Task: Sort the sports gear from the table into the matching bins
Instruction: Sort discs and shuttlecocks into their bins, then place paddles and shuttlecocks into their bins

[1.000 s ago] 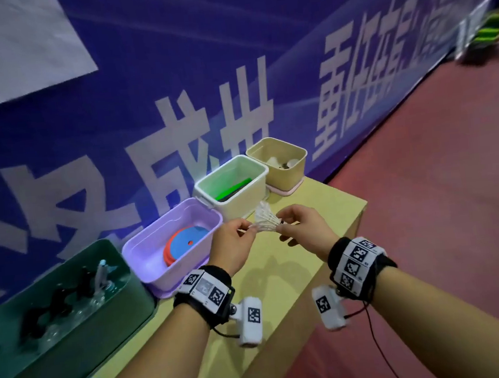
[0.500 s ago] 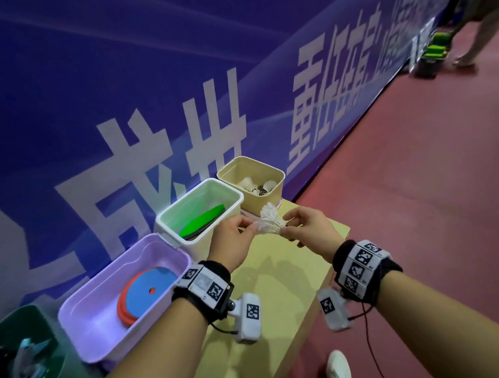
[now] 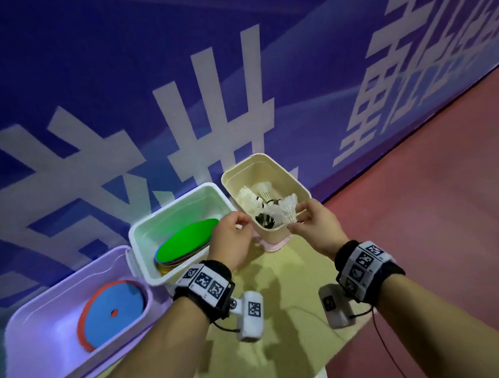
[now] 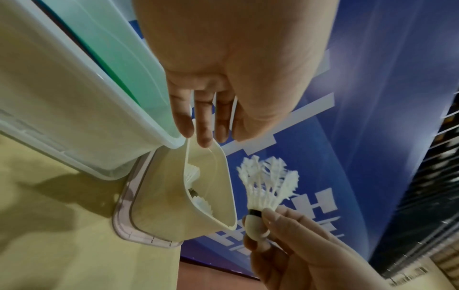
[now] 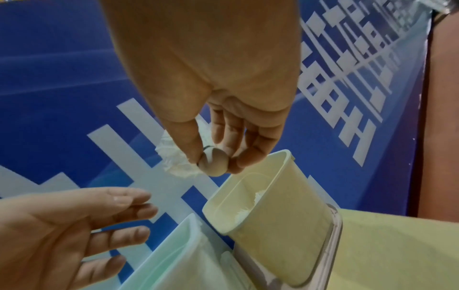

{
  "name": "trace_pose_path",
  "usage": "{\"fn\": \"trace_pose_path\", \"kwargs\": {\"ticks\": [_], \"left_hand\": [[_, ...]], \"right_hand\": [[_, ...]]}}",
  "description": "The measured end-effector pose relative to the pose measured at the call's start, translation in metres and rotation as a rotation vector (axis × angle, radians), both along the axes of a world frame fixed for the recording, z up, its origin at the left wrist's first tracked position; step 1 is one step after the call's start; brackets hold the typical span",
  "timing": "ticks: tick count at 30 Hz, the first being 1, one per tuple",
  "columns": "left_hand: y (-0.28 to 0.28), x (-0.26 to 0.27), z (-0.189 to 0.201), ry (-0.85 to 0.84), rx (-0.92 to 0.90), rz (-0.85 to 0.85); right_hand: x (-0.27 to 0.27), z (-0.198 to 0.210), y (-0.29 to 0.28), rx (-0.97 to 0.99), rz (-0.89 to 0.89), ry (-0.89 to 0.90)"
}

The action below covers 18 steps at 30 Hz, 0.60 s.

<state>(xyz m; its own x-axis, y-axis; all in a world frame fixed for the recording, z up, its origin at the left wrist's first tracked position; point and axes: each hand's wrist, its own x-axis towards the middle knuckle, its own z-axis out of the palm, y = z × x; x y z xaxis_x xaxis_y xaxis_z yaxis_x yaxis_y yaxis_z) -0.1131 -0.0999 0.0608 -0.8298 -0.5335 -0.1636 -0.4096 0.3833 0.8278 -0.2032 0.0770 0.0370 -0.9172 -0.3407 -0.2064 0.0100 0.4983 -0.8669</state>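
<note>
— Look, the left hand (image 3: 231,236) has let go. A moment ago both hands pinched that shuttlecock (image 4: 268,188) between them; now the left one hangs loose, fingers relaxed, holding nothing, just beside the near rim of the beige bin (image 3: 298,184).

— And the right hand (image 3: 316,228)?

— It alone has the shuttlecock, thumb and fingers nipping the cork base, feathers pointing away toward the wall. It's carried it along too: it sits over the beige bin's open top now, at the far corner of the counter (image 3: 281,277).

— Right bin?

— I'd say so. There are other white shuttlecocks (image 3: 261,196) lying in there already. The white bin (image 3: 142,229) next door holds flat coloured discs, the purple bin (image 3: 40,309) a blue and red one.

— So nearly done with this piece?

— Looks like it. All that's left, by my reckoning, is for the right hand to loosen that pinch. It's light, feathery stuff, so it may drift toward the rim.
</note>
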Motion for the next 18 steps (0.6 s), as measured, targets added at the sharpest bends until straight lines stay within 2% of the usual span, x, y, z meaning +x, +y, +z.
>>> {"fn": "trace_pose_path", "kwargs": {"ticks": [4, 7, 13, 18], "left_hand": [[0.002, -0.031, -0.013, -0.044, -0.025, 0.108], [0.002, -0.048, -0.020, -0.082, -0.038, 0.143], [-0.004, -0.049, -0.022, -0.121, -0.014, 0.181], [-0.010, -0.050, -0.024, -0.146, 0.011, 0.185]], "right_hand": [[-0.049, -0.016, -0.005, 0.026, 0.015, 0.032], [-0.072, -0.028, -0.017, 0.063, 0.098, 0.048], [-0.090, -0.046, -0.046, 0.137, 0.299, 0.123], [-0.104, -0.058, -0.054, 0.233, 0.352, 0.093]]}}
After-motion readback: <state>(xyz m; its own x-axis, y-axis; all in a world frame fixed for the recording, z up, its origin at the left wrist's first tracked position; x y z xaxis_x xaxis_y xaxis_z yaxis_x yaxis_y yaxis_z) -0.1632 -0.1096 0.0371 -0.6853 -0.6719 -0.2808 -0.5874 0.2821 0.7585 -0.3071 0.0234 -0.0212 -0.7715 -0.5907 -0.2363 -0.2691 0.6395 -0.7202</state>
